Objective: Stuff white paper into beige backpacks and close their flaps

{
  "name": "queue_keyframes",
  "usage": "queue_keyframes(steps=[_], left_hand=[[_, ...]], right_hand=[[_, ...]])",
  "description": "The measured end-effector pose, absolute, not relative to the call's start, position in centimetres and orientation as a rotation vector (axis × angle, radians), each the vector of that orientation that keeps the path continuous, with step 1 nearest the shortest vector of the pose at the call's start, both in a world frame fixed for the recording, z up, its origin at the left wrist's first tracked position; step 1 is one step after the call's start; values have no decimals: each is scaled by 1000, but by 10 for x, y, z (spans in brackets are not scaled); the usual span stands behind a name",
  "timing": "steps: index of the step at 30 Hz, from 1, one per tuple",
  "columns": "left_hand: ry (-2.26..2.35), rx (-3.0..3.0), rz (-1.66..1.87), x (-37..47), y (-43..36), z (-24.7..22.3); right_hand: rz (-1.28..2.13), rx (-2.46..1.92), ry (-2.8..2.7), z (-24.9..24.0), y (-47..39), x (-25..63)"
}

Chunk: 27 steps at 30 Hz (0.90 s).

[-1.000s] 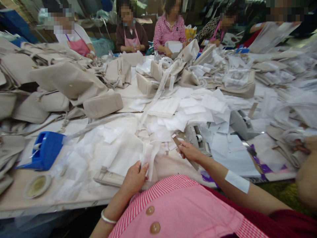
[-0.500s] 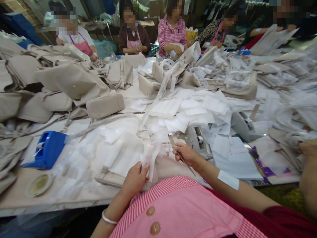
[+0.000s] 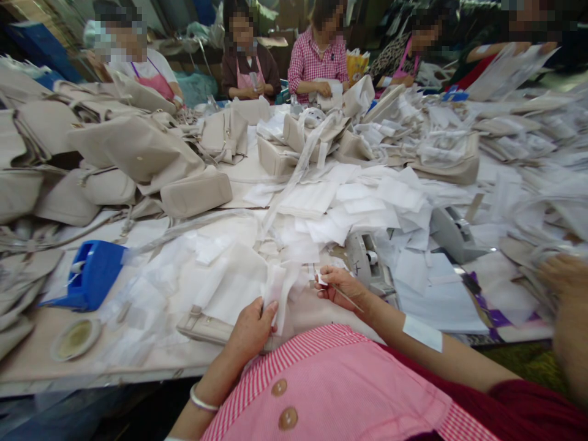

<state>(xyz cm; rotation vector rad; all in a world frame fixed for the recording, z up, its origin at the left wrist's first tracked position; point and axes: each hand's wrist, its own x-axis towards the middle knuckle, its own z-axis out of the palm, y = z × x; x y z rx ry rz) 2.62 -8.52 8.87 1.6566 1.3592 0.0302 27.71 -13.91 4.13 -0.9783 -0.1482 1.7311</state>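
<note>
head view: the left hand (image 3: 252, 327) is clamped, thumb against fingers, on white wrapping (image 3: 274, 291) at a beige bag (image 3: 209, 327) on the counter's (image 3: 41, 346) near side; the right hand (image 3: 342, 289) pinches a thin strip (image 3: 350, 298), a small white piece (image 3: 323, 279) at its fingertips. half a second ago the strip's brown end rose past those fingers; the left hand has stayed put.

You are in a workshop, like a bag factory. Lots of beige bags (image 3: 135, 147), white sheets (image 3: 305, 199) and a blue tape holder (image 3: 105, 269) crowd your desk (image 3: 39, 358), and workers (image 3: 318, 61), some in pink aprons (image 3: 250, 78), line the far side.
</note>
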Motion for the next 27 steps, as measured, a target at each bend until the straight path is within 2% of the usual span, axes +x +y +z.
queue_keyframes(steps=[6, 13, 20, 27], left_hand=[[1378, 1649, -3, 28, -85, 92], [1367, 1636, 5, 28, -86, 94], [1374, 1590, 22, 30, -87, 96], [1381, 1583, 18, 31, -87, 98]], right_hand=[[1675, -1023, -205, 43, -136, 262], [1765, -982, -236, 39, -133, 254], [1663, -1046, -229, 33, -130, 247], [1631, -1264, -276, 38, -130, 244]])
